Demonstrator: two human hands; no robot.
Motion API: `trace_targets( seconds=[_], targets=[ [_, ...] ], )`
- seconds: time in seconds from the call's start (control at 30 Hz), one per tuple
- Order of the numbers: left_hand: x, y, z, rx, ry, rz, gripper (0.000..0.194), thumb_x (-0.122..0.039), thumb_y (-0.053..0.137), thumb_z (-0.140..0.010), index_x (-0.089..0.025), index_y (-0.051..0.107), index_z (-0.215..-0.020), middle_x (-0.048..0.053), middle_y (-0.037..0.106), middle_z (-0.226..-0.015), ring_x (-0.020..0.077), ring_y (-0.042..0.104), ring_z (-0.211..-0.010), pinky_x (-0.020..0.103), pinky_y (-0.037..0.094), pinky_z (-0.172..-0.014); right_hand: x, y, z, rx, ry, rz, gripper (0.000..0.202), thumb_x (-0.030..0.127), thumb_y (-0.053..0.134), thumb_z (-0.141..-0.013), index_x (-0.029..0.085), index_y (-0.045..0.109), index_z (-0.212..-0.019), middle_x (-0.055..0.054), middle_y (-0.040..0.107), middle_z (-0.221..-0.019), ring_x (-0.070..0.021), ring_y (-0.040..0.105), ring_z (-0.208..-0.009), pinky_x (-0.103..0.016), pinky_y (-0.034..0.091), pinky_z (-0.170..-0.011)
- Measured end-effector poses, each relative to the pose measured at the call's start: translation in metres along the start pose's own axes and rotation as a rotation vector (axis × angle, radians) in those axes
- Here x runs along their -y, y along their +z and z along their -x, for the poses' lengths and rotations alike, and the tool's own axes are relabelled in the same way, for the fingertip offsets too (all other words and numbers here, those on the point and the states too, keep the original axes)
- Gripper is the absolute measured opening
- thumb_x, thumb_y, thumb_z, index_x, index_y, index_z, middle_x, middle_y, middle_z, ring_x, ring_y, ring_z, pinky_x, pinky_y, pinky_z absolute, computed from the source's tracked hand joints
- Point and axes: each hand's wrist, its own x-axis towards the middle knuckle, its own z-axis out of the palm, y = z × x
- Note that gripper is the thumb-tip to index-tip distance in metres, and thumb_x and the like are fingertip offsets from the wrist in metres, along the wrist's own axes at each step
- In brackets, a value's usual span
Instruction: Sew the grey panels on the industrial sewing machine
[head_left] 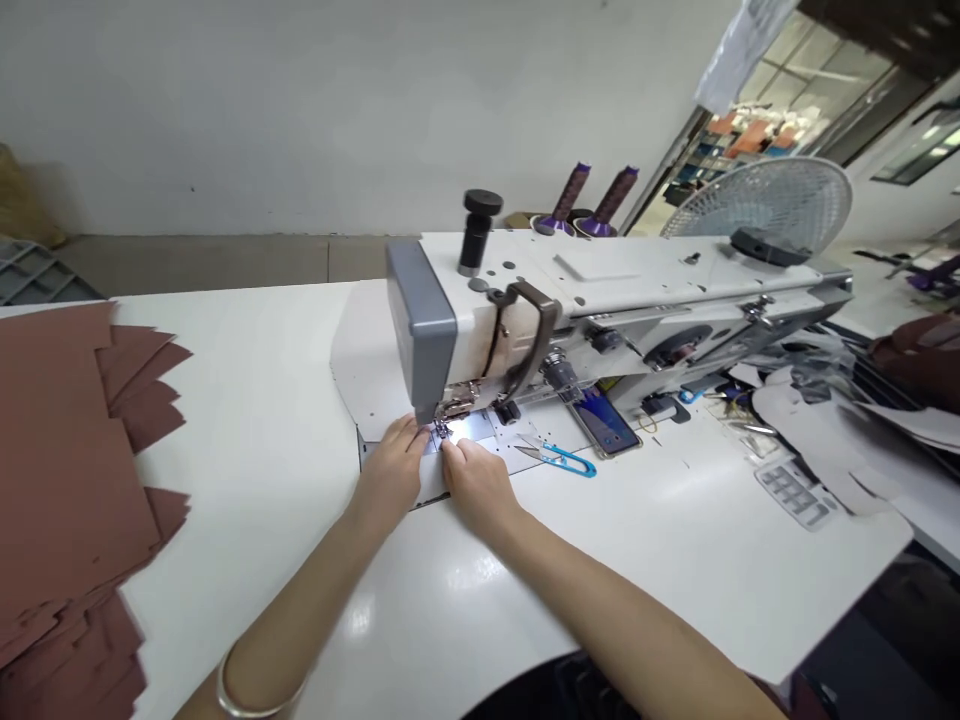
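Observation:
Both hands are at the needle area of a white and grey sewing machine (pixel 480 320), low over its lit metal needle plate (pixel 471 430). My left hand (pixel 391 462) reaches in from the left, fingers bent together beside the presser foot (pixel 442 430). My right hand (pixel 481 482) is closed just right of it, thumb and forefinger pressed together close to the foot. Anything between the fingers is too small or hidden to make out. Blue-handled thread snips (pixel 559 458) lie on the table right of my right hand.
Brown cut pieces (pixel 67 450) are stacked at the left. A phone (pixel 606 420) lies under the machine arm. Two thread cones (pixel 574 190) and a fan (pixel 772 205) stand behind. Paper patterns (pixel 817 440) and scraps clutter the right of the white table (pixel 262 400).

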Motion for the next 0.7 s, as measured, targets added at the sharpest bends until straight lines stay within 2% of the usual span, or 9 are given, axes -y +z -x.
trace_targets(
  seconds=[0.13,0.27,0.4,0.7],
  targets=[
    [-0.001,0.003,0.002,-0.010,-0.030,0.015,0.044,0.001,0.032,-0.081,-0.007,0.064,-0.110,0.014,0.065,-0.115,0.0256,0.053,-0.117,0.041,0.046,-0.099,0.000,0.001,0.000,-0.045,-0.013,0.016,0.019,0.017,0.040,-0.094,0.018,0.058,-0.096,-0.003,0.059,-0.076,-0.0156,0.051,-0.067,-0.028,0.024,-0.054],
    [-0.002,0.005,0.003,-0.017,-0.051,0.055,0.043,0.000,0.032,-0.082,-0.005,0.063,-0.111,0.016,0.062,-0.120,0.0256,0.051,-0.119,0.042,0.043,-0.103,-0.003,0.005,0.003,-0.148,-0.068,0.006,0.023,0.018,0.038,-0.094,0.017,0.060,-0.100,-0.002,0.058,-0.072,-0.0149,0.050,-0.064,-0.026,0.026,-0.054],
    [-0.004,0.003,0.001,0.033,-0.066,0.095,0.044,0.000,0.033,-0.081,-0.006,0.061,-0.114,0.016,0.060,-0.123,0.0246,0.049,-0.122,0.041,0.040,-0.104,-0.003,0.007,0.004,-0.245,-0.099,-0.022,0.028,0.020,0.033,-0.096,0.016,0.061,-0.102,-0.002,0.057,-0.070,-0.0145,0.050,-0.062,-0.024,0.028,-0.054],
    [-0.008,-0.006,-0.002,0.053,-0.108,0.072,0.038,-0.005,0.039,-0.083,-0.004,0.061,-0.113,0.016,0.060,-0.122,0.0236,0.051,-0.120,0.038,0.036,-0.106,-0.003,0.007,0.001,-0.299,-0.151,-0.079,0.027,0.019,0.036,-0.095,0.014,0.063,-0.101,-0.001,0.058,-0.068,-0.0130,0.053,-0.059,-0.022,0.034,-0.055]
  ],
)
